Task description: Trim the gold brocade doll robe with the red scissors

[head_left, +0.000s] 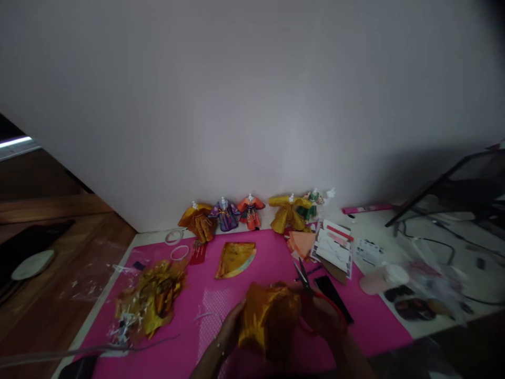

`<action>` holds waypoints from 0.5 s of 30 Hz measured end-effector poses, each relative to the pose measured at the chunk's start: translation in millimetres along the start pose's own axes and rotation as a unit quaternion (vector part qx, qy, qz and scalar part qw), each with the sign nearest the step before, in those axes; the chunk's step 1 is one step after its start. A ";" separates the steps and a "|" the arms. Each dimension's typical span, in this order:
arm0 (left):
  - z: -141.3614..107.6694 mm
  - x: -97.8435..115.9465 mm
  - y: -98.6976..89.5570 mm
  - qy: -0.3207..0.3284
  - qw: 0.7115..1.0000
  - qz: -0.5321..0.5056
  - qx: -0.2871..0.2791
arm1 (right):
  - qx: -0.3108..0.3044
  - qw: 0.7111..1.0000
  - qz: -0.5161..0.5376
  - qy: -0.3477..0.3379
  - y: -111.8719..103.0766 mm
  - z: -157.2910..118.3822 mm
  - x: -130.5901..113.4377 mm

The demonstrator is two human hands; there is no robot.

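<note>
Close in front of me, my left hand (232,327) is closed on the left edge of a crumpled piece of shiny gold fabric (254,318). My right hand (326,317) grips a pair of scissors (303,275) with red handles, its dark blades pointing up and away. The right fingers are dim and partly hidden, so whether they also touch the fabric is unclear. Just beyond the fabric, a fan-shaped gold piece (235,259) lies flat on the pink mat (272,257). Beside the right hand is a flat black object (334,299).
Small headless dolls in robes, among them a purple one (224,215) and an orange one (251,211), stand along the white wall (252,105). Gold scraps (155,297) are heaped at left. Cards (334,245), a bottle (384,279) and cables lie at right.
</note>
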State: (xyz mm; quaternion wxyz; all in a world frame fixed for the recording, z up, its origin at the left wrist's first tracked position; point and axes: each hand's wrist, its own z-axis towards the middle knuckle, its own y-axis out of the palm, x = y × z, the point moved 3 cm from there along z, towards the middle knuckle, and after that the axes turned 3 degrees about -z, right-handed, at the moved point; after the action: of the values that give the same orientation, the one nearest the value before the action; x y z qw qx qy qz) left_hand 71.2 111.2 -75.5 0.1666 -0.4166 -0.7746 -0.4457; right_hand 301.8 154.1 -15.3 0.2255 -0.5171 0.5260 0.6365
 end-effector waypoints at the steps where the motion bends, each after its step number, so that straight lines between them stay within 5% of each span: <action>1: -4.5 0.8 0.9 -0.014 1.000 0.004 -0.013 | -0.004 1.000 0.026 -0.003 0.6 -0.3 -1.1; 9: -35.4 18.7 -8.5 -0.026 0.998 0.051 -0.041 | 0.034 0.995 0.094 0.016 -0.8 0.2 -1.6; 15: -42.6 45.3 4.5 0.011 0.999 0.047 -0.019 | 0.059 0.996 0.066 0.013 -13.4 1.7 10.6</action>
State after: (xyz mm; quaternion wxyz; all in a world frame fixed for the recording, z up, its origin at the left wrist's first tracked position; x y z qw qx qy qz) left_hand 42.9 99.6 -21.2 0.1881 -0.4507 -0.7439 -0.4562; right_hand 308.4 157.5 -30.8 0.2059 -0.4753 0.5984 0.6112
